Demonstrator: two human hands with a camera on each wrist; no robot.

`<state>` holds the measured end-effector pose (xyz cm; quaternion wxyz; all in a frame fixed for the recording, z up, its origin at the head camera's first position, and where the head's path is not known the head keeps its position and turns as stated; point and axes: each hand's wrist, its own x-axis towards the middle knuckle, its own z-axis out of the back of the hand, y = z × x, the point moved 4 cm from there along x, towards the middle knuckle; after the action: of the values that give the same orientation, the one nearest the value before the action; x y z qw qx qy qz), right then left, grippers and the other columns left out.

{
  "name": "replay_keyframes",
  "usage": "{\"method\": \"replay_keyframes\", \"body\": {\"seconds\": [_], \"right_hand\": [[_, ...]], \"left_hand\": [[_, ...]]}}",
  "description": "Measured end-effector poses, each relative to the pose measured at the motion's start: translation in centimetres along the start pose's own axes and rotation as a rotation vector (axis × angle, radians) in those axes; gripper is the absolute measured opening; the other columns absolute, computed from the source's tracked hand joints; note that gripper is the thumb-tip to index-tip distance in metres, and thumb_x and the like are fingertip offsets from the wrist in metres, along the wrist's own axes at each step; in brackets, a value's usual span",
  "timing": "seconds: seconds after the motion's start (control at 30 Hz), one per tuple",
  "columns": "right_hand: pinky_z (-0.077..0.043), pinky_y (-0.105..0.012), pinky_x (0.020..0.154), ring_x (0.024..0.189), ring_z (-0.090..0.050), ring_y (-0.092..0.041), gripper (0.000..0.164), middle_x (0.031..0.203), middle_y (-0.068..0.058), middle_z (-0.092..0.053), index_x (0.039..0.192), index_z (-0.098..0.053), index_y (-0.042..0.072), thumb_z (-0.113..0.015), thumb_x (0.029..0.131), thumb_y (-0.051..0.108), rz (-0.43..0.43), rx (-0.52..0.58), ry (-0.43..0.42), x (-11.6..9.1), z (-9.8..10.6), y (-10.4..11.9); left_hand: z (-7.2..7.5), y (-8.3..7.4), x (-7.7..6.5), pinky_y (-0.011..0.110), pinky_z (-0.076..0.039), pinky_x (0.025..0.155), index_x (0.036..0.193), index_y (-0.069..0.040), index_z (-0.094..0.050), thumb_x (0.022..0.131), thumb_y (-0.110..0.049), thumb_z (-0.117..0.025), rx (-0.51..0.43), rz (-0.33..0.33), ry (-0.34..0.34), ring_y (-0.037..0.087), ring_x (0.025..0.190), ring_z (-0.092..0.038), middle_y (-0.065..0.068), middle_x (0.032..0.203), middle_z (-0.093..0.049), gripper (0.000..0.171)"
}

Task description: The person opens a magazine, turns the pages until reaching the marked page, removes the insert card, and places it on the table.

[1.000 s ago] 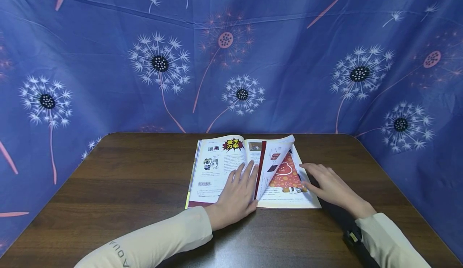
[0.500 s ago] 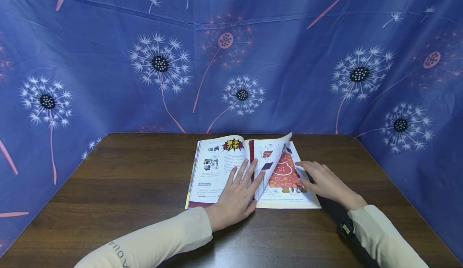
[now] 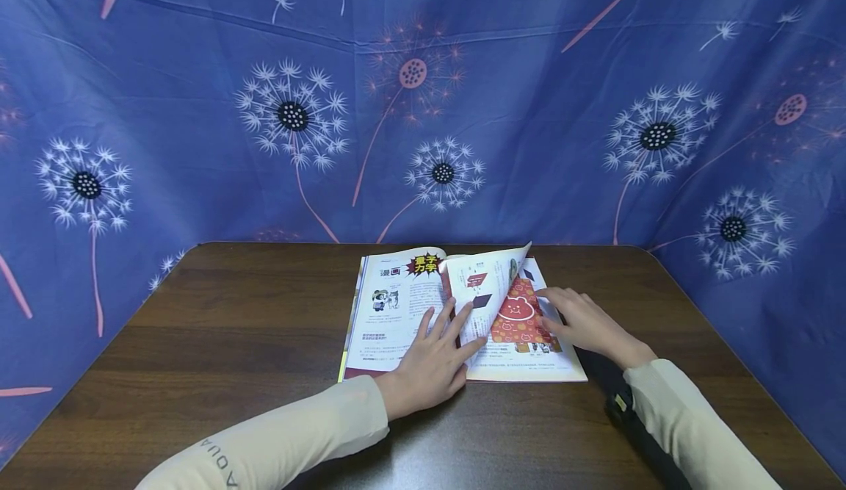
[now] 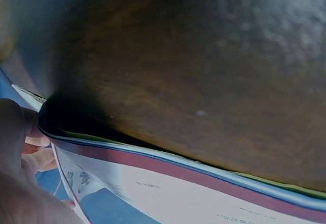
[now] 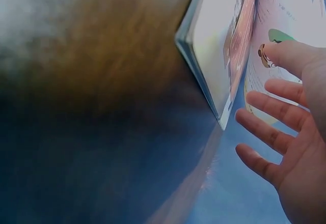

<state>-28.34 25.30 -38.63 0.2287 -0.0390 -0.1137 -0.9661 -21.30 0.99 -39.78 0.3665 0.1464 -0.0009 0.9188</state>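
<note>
An open magazine [image 3: 380, 317] lies on the wooden table. One of its right-hand pages [image 3: 489, 273] is lifted and bends over to the left, its far corner sticking up. Under that page shows a red rectangle with a bear-face outline [image 3: 518, 315]. My left hand [image 3: 426, 369] rests on the magazine near its fold, fingers spread, the tips on the turned page. Past the red rectangle, my right hand [image 3: 591, 325] hovers at the magazine's right edge. In the right wrist view the right hand's fingers [image 5: 272, 132] are apart and hold nothing.
The dark brown table [image 3: 251, 314] extends on both sides of the magazine. Behind it hangs a blue cloth [image 3: 529, 145] with a dandelion print. A black strap with a buckle [image 3: 620, 403] runs beside the right sleeve.
The lifted page has swung farther left over the fold, uncovering more of the red rectangle. My right hand has shifted slightly left and away from me. My left fingers have spread wider over the page.
</note>
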Motion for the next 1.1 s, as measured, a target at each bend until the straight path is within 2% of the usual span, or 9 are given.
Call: {"method": "replay_keyframes", "body": {"seconds": [0.17, 0.4, 0.57, 0.87, 1.1], "right_hand": [[-0.038, -0.057, 0.089, 0.112, -0.050, -0.038, 0.048, 0.121, -0.022, -0.056, 0.123, -0.052, -0.001, -0.062, 0.085, 0.025, -0.002, 0.016, 0.013, 0.6, -0.1, -0.5], [-0.037, -0.058, 0.090, 0.114, -0.049, -0.040, 0.048, 0.123, -0.024, -0.054, 0.124, -0.051, -0.002, -0.061, 0.085, 0.024, 0.023, 0.040, 0.008, 1.5, -0.1, -0.8], [-0.037, -0.058, 0.092, 0.116, -0.047, -0.042, 0.048, 0.125, -0.025, -0.052, 0.124, -0.050, -0.003, -0.061, 0.086, 0.023, 0.031, 0.045, 0.015, 2.2, -0.3, -1.1], [-0.038, -0.056, 0.092, 0.115, -0.048, -0.040, 0.049, 0.123, -0.024, -0.053, 0.124, -0.051, -0.002, -0.064, 0.083, 0.021, 0.014, 0.088, 0.040, 3.5, -0.7, -1.7], [-0.039, -0.055, 0.091, 0.111, -0.050, -0.038, 0.048, 0.118, -0.022, -0.056, 0.122, -0.052, -0.002, -0.064, 0.082, 0.022, -0.002, 0.107, 0.048, 4.3, -1.0, -2.2]], "left_hand": [[0.0, 0.1, -0.1, 0.054, -0.022, 0.106, 0.134, -0.031, -0.044, 0.088, -0.035, -0.050, -0.009, -0.012, 0.013, 0.037, 0.139, -0.014, 0.013, 0.152, -0.015, 0.047], [-0.1, 0.1, -0.1, 0.054, -0.024, 0.105, 0.130, -0.029, -0.048, 0.088, -0.033, -0.049, -0.011, -0.031, -0.024, 0.036, 0.137, -0.019, 0.014, 0.150, -0.020, 0.042], [-0.1, 0.2, 0.0, 0.053, -0.025, 0.105, 0.126, -0.029, -0.050, 0.088, -0.034, -0.049, -0.005, -0.043, -0.032, 0.036, 0.138, -0.018, 0.014, 0.150, -0.022, 0.039], [0.2, 0.2, 0.1, 0.052, -0.022, 0.107, 0.124, -0.029, -0.051, 0.089, -0.038, -0.049, -0.017, -0.082, 0.013, 0.035, 0.138, -0.018, 0.013, 0.150, -0.022, 0.036], [0.1, 0.1, 0.2, 0.052, -0.023, 0.106, 0.122, -0.029, -0.052, 0.089, -0.039, -0.048, -0.009, -0.077, 0.032, 0.034, 0.139, -0.017, 0.012, 0.150, -0.022, 0.034]]}}
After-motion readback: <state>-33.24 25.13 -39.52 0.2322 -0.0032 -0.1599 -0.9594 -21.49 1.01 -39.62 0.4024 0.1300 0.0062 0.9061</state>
